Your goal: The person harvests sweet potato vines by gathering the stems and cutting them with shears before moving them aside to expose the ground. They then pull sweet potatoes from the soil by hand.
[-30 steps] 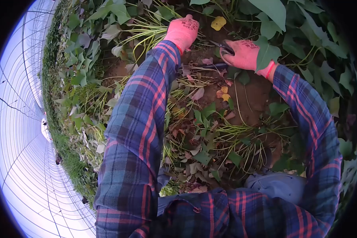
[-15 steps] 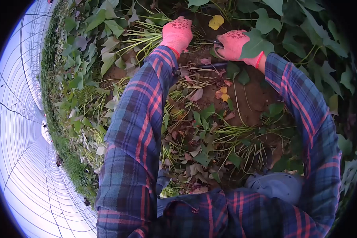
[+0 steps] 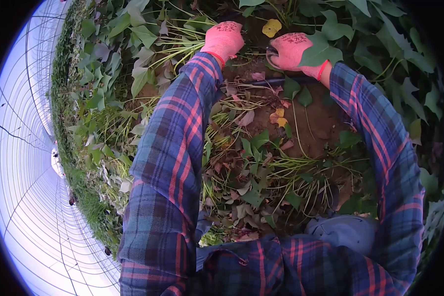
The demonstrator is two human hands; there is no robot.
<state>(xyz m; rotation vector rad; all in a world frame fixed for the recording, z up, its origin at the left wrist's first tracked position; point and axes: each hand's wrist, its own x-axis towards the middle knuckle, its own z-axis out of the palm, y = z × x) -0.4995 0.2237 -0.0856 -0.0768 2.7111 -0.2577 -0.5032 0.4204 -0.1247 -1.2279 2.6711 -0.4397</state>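
Note:
My left hand point(image 3: 223, 40), in a pink glove with dark print, is closed around a bundle of long pale-green leaf stems point(image 3: 180, 48) that fan out to its left. My right hand point(image 3: 289, 51), gloved the same way, sits a little to the right and is closed on what look like shears point(image 3: 270, 58). Only a dark curved handle shows at its thumb side; the blades are hard to make out. A broad green leaf point(image 3: 322, 52) covers part of the right glove. Between and above both hands lies a yellow leaf point(image 3: 271, 28).
A dark pipe point(image 3: 264, 83) runs across the soil point(image 3: 313, 126) just below my hands. Cut-looking stems point(image 3: 301, 165) and dry leaves litter the ground nearer me. Dense green foliage point(image 3: 414, 59) stands at right. The arched greenhouse cover point(image 3: 29, 163) rises at left.
Both hands have shifted slightly to the right, the right one also a little upward. Less of the shears' dark tip shows beside the right hand. The left hand still grips the stems.

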